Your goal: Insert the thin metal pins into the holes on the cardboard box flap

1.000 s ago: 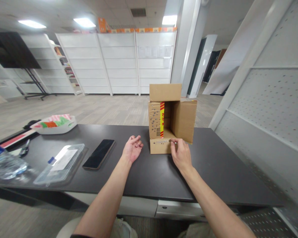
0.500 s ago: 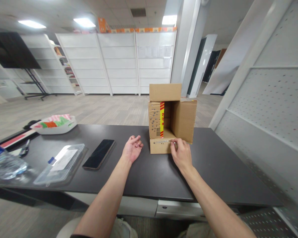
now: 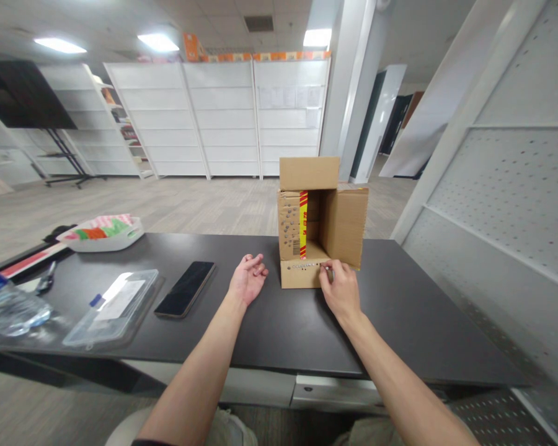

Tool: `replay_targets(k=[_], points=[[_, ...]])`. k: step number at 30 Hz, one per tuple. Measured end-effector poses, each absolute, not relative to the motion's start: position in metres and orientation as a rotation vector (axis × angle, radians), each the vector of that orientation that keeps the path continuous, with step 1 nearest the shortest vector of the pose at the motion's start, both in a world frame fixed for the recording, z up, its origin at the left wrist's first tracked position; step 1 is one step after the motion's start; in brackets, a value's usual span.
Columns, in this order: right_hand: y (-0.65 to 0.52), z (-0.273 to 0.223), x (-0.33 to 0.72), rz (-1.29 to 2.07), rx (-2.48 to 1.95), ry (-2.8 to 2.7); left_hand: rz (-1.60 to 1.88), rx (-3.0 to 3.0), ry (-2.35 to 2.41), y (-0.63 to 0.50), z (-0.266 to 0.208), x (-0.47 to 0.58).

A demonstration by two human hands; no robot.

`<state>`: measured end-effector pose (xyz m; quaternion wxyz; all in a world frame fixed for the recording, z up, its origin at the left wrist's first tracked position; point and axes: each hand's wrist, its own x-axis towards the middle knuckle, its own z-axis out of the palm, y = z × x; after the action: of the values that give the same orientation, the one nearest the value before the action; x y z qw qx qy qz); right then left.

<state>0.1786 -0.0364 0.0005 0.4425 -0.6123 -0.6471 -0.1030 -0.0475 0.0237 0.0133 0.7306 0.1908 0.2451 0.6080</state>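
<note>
An opened cardboard box stands on the dark desk, its mouth facing me. Across its lower front flap runs a row of small silvery studs, with a few dark holes near them. At the right end of that row, my right hand pinches thumb and fingers together against the flap; whatever is between the fingertips is too small to make out. My left hand rests palm up on the desk, left of the box. Its fingers are loosely bent and apart, and nothing shows in the palm.
Left of my left hand lie a phone and a clear plastic case. Farther left are a water bottle and a white basket with colourful cloth. A white perforated panel rises along the right side.
</note>
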Motion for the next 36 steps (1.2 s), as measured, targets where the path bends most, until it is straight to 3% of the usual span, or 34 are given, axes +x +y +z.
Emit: replay_targets(k=[36], points=[[-0.0293,0.0008,0.1739,-0.236,-1.388,-1.750,1.341,0.422,0.532,0.0247,0.0130,-0.0471]])
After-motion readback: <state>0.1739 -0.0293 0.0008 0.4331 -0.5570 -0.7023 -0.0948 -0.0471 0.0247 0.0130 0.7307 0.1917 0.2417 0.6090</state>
